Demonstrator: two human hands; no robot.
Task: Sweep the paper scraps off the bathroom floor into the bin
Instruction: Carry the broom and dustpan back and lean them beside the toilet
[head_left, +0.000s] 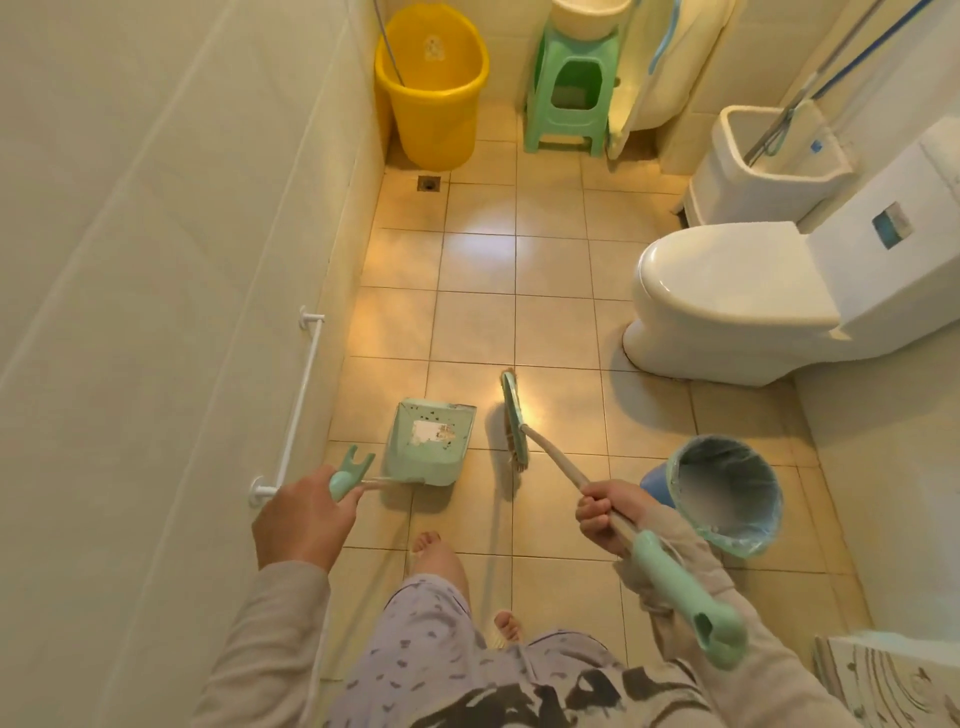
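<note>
Mint-green plastic marks both tools: the dustpan (430, 441) sits on the floor (478, 260) at lower centre of the frame, and the broom (514, 421) stands just to its right, bristles down on the tiles. The left hand (304, 519) has its grip wrapped around the dustpan's long handle, and the right hand (605, 514) is closed around the broom's pale shaft. Paper scraps (434, 431) already lie in the pan, a whitish piece with small dark flecks around it. The tiles in view look clear of litter, though small bits would be hard to make out. So the sweeping looks finished or nearly so. What seems left is the emptying: the bin (727, 493), lined with a pale bag, stands at lower right just beyond the right hand, apart from the pan, and nothing shows that the scraps have reached it yet. The toilet (727, 301) stands at right of the frame.
</note>
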